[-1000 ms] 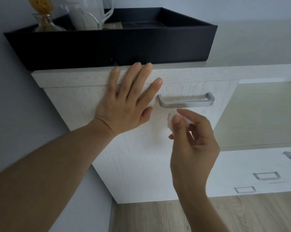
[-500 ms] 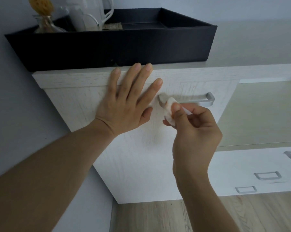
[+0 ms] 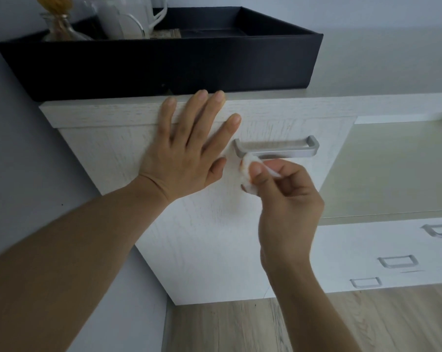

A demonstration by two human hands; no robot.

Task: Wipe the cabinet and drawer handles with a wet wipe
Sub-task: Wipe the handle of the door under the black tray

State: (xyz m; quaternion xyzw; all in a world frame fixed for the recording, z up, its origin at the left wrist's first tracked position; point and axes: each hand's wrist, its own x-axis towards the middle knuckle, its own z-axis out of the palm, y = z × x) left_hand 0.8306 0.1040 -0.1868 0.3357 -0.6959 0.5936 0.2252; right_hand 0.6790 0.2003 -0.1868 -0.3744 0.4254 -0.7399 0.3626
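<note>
Left of the handle [image 3: 278,149], our left grip [image 3: 184,158] lies flat, fingers spread, on the cabinet door [image 3: 202,245], bracing it; we judge it should press steadily so the door does not swing. At the handle's left end, the wet wipe [image 3: 247,174] meets the bar from below, pinched in our right grip [image 3: 288,199]. We should fold the wipe round the bar and draw it rightwards to the far post.

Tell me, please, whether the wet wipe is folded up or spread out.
Folded up: the wet wipe is a small wad pinched by the right hand at the handle's left end.
</note>
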